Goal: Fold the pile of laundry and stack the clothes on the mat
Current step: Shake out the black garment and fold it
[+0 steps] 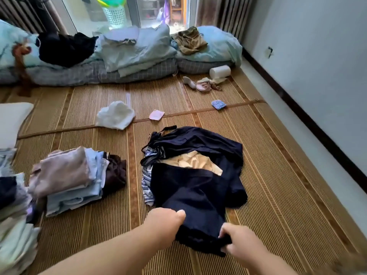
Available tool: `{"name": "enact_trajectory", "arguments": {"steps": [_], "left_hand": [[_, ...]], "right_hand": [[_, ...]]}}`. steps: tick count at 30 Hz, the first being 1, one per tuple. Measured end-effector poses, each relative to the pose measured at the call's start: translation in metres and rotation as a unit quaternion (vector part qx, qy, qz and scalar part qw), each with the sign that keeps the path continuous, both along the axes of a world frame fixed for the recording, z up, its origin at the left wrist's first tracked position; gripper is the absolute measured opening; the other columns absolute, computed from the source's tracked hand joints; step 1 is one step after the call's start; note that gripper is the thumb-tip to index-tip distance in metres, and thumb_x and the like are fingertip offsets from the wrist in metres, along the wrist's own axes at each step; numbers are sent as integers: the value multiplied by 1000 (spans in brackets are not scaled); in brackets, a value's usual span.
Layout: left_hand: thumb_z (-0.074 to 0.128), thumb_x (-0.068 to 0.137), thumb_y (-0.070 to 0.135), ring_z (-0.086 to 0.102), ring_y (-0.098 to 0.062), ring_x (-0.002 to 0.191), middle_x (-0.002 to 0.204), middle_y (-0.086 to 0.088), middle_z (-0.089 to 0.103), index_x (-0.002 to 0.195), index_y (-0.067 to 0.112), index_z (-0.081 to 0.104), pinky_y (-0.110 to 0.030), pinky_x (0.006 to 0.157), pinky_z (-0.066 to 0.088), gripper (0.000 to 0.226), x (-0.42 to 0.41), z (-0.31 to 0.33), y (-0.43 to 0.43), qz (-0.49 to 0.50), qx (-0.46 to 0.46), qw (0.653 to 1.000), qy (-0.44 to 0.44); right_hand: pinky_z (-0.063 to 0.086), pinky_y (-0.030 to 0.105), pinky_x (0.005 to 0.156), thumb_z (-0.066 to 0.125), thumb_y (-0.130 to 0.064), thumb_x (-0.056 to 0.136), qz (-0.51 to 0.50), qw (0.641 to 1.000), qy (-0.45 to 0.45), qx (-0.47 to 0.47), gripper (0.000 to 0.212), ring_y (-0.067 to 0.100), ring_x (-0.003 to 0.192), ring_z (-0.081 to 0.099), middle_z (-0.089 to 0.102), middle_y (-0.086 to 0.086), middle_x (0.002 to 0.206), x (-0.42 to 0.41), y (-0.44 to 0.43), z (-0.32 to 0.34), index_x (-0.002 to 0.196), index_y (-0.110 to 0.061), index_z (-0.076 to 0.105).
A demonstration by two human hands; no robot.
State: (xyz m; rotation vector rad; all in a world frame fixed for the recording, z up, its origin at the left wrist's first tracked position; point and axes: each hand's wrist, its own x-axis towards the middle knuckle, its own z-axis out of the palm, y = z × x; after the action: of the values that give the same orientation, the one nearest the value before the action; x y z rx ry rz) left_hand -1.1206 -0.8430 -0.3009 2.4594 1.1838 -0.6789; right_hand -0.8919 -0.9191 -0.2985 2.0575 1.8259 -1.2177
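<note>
A pile of loose laundry (190,155) lies on the woven straw mat (268,175): dark navy pieces, a cream one and a striped one. The nearest dark navy garment (198,211) stretches from the pile toward me. My left hand (164,221) grips its near left edge, fingers curled into the cloth. My right hand (236,241) pinches its near right edge. To the left sits a stack of folded clothes (73,179), beige on top with light blue and brown below. Another stack of folded clothes (14,215) is at the far left edge, blurred.
A white cloth (115,116), small pink cloth (156,115), blue patterned piece (218,104) and socks (202,84) lie scattered farther out. Folded bedding (135,54) and a paper roll (219,71) line the back. A white pillow (12,122) is left, a wall (317,66) right.
</note>
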Motion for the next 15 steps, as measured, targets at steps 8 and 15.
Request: {"name": "enact_trajectory", "arguments": {"steps": [8,15], "left_hand": [[58,85,22,59,-29,103,113,-4,60,114,23,47,-37,71,40,31,-19,-89,-48,38,-188,980,60],[65,79,29,56,-19,96,111,5,60,117,38,55,-28,68,41,40,1,-101,56,130,-127,983,-31]], "right_hand": [[40,9,58,68,-17,75,18,990,52,-133,28,-2,77,56,58,-15,81,-14,-36,-94,71,-39,51],[48,24,71,60,-13,74,-66,994,78,-32,22,13,87,61,63,-9,91,14,60,-116,85,-32,60]]}}
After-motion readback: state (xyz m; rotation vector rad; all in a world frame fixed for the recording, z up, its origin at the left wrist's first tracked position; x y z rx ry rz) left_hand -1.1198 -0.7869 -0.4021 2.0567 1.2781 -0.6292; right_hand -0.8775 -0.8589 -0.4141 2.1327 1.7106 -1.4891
